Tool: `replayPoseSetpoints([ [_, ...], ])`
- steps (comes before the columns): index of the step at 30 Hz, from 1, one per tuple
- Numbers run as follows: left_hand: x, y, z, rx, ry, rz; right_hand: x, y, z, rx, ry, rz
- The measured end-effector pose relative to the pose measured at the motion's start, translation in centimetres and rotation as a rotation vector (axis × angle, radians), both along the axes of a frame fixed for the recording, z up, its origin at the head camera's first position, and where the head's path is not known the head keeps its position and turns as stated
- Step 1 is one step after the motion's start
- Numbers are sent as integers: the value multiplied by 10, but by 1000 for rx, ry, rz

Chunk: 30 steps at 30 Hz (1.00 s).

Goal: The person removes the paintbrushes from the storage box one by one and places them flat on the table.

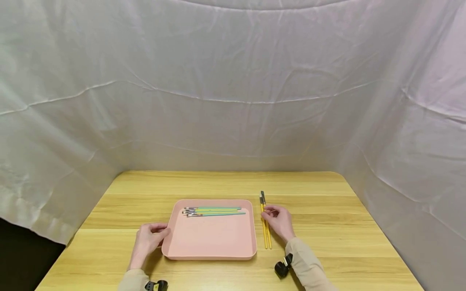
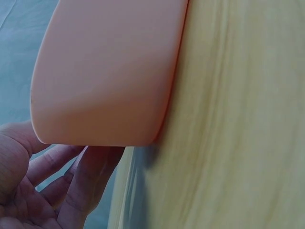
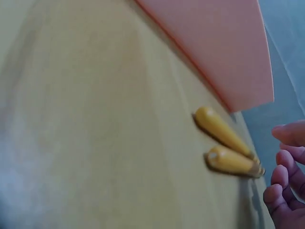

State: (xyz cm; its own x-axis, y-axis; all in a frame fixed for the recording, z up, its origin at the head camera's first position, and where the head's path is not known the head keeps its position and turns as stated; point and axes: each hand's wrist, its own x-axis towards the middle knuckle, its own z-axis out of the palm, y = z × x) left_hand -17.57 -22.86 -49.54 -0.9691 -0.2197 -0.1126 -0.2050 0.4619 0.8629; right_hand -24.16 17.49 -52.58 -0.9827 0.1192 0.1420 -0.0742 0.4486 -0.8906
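Observation:
A pink tray [image 1: 214, 238] lies on the table, and my left hand [image 1: 147, 240] is at its left side. In the left wrist view, the thumb [image 2: 21, 136] and fingers [image 2: 88, 186] of that hand meet the tray's edge, their tips partly hidden behind it. Several paintbrushes [image 1: 214, 211] with teal and yellow handles lie across the tray's far part. Right of the tray, two yellow-handled paintbrushes [image 1: 267, 234] lie side by side, bristles away from me. My right hand [image 1: 279, 220] hovers over their upper handles, its fingers loosely bent and a gap between thumb and fingertips.
The wooden table [image 1: 327, 242] extends to both sides of the tray. Pale grey fabric [image 1: 233, 121] hangs behind it and along the sides. A small black camera [image 1: 282, 268] sits on the right wrist, and another [image 1: 160, 285] on the left.

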Motion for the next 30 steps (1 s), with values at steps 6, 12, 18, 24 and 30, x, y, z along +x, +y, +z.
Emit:
replayPoseSetpoints([
  [6, 0, 0, 1, 0, 0, -1, -1, -10, 14, 25, 21, 102],
  [12, -1, 2, 2, -7, 3, 0, -3, -28, 31, 97, 52, 237],
  [18, -1, 4, 6, -110, 24, -5, -8, -46, 41, 112, 76, 358],
  [24, -2, 4, 7, -220, 35, -8, -13, -62, 47, 147, 54, 483],
  [30, -5, 2, 7, -212, 46, -4, -22, -78, 53, 194, 16, 586],
])
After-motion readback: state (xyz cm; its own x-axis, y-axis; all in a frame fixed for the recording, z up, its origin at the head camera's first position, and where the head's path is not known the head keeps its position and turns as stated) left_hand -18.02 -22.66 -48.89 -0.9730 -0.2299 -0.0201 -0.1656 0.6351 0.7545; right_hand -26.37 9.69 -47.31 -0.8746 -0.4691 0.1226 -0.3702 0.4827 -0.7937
